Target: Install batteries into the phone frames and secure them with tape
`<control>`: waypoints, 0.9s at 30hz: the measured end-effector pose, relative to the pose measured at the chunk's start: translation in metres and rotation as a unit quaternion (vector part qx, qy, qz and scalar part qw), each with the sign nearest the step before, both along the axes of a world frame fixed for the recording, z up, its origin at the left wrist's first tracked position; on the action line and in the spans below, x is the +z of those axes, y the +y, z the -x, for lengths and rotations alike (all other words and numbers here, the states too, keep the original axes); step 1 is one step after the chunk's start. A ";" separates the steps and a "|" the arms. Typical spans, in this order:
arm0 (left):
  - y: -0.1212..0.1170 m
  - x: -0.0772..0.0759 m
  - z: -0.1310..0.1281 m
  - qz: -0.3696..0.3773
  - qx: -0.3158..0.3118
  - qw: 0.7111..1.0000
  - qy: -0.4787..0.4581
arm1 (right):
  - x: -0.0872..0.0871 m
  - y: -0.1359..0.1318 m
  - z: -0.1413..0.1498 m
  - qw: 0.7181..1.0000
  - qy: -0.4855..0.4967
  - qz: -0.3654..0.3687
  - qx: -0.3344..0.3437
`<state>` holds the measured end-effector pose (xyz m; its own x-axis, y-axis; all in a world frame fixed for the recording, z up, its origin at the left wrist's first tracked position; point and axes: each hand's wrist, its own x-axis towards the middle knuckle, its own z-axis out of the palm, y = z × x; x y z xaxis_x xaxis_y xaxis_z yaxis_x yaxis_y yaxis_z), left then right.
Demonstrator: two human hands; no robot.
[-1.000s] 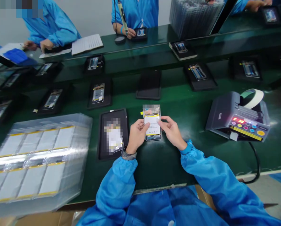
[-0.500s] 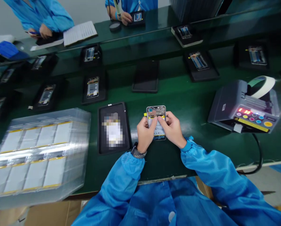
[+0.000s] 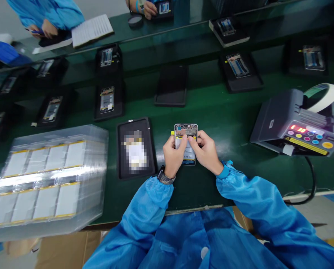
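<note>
Green open tabletop (image 3: 228, 123) around silver-edged phone (image 3: 189, 154)

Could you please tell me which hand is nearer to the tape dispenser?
The right hand: it lies left of the tape dispenser, with the left hand farther left.

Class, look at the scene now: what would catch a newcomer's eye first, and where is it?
Probably the glowing red digits on the tape machine, at the right. At the lower left, yellow-edged white slabs show in two rows through a clear tray. In the middle, the left hand and right hand hold an opened phone, thumbs close together over it.
</note>
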<state>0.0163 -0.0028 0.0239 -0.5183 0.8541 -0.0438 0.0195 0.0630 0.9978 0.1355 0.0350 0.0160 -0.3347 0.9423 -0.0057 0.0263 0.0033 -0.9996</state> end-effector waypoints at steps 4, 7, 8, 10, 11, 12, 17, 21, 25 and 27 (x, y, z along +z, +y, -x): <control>-0.001 -0.003 0.000 -0.002 0.001 1.000 0.015 | 0.001 0.000 -0.001 1.000 -0.015 -0.019 -0.006; -0.002 -0.004 0.000 -0.007 0.001 1.000 0.021 | 0.002 0.001 -0.002 0.998 -0.045 -0.048 -0.016; -0.002 -0.004 0.000 -0.006 0.003 1.000 0.025 | 0.002 0.001 -0.002 0.997 -0.054 -0.056 -0.019; -0.002 -0.003 -0.001 -0.002 0.009 0.999 0.036 | 0.002 0.002 -0.002 0.996 -0.062 -0.061 -0.024; -0.002 -0.002 -0.001 0.001 0.012 0.999 0.043 | 0.001 0.001 -0.002 0.996 -0.062 -0.060 -0.027; -0.003 -0.001 -0.002 0.005 0.015 0.999 0.051 | 0.001 0.001 -0.002 0.996 -0.063 -0.056 -0.030; -0.002 -0.002 -0.005 0.019 0.025 0.997 0.077 | -0.002 0.000 0.000 0.995 -0.070 -0.045 -0.057; -0.001 -0.002 -0.004 0.020 0.018 0.998 0.055 | -0.003 0.001 0.000 0.995 -0.068 -0.027 -0.061; -0.002 -0.001 -0.001 0.006 0.008 0.999 0.032 | 0.000 0.001 -0.002 0.997 -0.050 -0.029 -0.044; -0.003 -0.001 0.000 -0.002 0.010 0.999 0.038 | 0.001 0.002 -0.003 0.997 -0.047 -0.046 -0.032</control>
<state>0.0165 -0.0055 0.0230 -0.5368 0.8437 -0.0011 0.0938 0.0610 0.9937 0.1384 0.0370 0.0171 -0.2760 0.9597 0.0523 0.1238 0.0895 -0.9883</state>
